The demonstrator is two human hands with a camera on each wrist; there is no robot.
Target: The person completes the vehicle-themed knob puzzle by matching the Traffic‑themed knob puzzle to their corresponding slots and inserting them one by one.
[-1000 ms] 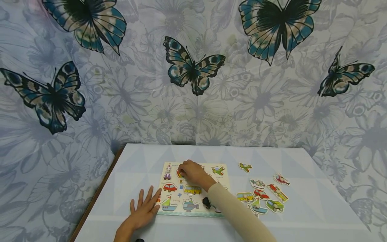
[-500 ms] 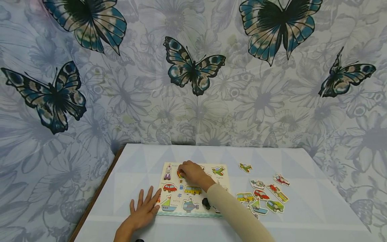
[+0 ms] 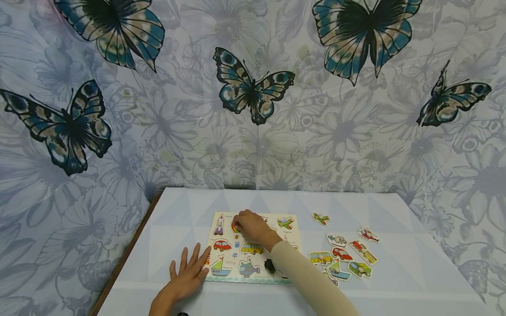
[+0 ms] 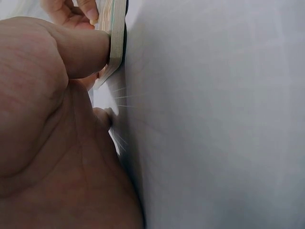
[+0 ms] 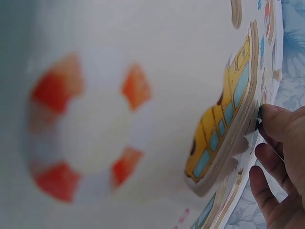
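Note:
A cream puzzle board [image 3: 261, 279] printed with vehicles lies on the table. My left hand [image 3: 185, 277] rests flat with fingers spread at the board's left edge; in the left wrist view its thumb [image 4: 88, 52] presses against the board's side. Over the upper left of the board, my right hand [image 3: 253, 226] has curled fingers and pinches the hot-air balloon piece [image 3: 234, 228], which is mostly hidden beneath them. In the right wrist view the thumb [image 5: 276, 121] and fingers meet close to the board surface, past the yellow bus [image 5: 221, 114]. A rocket [image 3: 219, 225] is just left of the balloon.
Right of the board lie loose pieces: a green plane [image 3: 320, 219], a helicopter [image 3: 368, 234], a fire truck [image 3: 362, 252], a bus [image 3: 320, 257], a red car [image 3: 341, 253], a sailboat [image 3: 338, 271] and a green jeep [image 3: 359, 269]. Behind the table hangs a butterfly-patterned cloth [image 3: 253, 162].

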